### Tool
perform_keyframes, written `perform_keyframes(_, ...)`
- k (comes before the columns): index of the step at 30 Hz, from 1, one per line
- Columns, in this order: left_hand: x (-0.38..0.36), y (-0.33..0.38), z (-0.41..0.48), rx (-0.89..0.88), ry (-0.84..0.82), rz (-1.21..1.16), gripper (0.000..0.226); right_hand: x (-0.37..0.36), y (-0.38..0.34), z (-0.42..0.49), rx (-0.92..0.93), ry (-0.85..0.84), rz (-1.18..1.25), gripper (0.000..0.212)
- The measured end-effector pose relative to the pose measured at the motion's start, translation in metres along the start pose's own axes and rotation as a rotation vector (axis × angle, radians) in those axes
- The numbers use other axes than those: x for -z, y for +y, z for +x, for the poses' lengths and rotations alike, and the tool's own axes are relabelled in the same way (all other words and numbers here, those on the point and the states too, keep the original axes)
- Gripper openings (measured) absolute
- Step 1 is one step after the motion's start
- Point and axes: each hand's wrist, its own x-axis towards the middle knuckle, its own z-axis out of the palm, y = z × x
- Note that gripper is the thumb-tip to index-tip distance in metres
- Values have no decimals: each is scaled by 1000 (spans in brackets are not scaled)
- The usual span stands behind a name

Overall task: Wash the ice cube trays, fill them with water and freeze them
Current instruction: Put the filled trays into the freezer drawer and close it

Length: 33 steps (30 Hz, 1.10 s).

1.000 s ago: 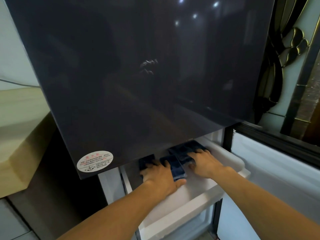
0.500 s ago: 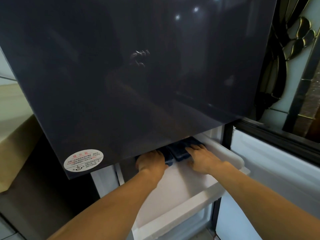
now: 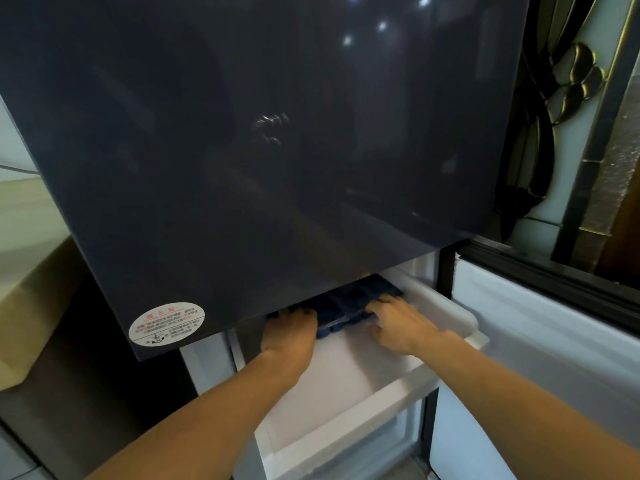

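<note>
Dark blue ice cube trays (image 3: 349, 304) lie at the back of a pulled-out white freezer drawer (image 3: 349, 403), partly hidden under the lower edge of the dark fridge door (image 3: 263, 140). My left hand (image 3: 289, 332) is on the trays' left end, its fingertips hidden beneath the door edge. My right hand (image 3: 403, 323) rests on the trays' right end with its fingers lying flat on top.
A second white drawer front (image 3: 401, 445) sits below the open one. The open freezer door with its dark seal (image 3: 540, 327) stands at the right. A beige counter edge (image 3: 31, 299) juts out at the left. A round sticker (image 3: 167, 323) marks the door's lower corner.
Both hands have moved deeper into the drawer with the trays. The trays now lie further back under the door edge, and more bare drawer floor shows in front.
</note>
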Motion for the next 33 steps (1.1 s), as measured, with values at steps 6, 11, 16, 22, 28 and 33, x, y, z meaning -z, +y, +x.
perform_keyframes(6, 2, 1, -9, -10, 1, -89, 38, 10, -11, -25, 8, -16, 44, 52)
perform_keyframes(11, 16, -6, -38, -82, 41, -122, 41, 21, -27, -52, -9, 29, 29, 41)
perform_keyframes(16, 41, -27, -87, -166, 160, -191, 33, 42, -64, -86, 16, 118, 78, 40)
perform_keyframes(22, 71, -73, -160, -224, 308, -331, 32, 78, -128, -137, 71, 232, 63, 23)
perform_keyframes(28, 110, -147, -235, -189, 516, -397, 28, 121, -219, -180, 240, 387, 117, 28)
perform_keyframes(33, 143, -226, -281, -83, 738, -392, 28, 167, -319, -188, 439, 510, 240, 36)
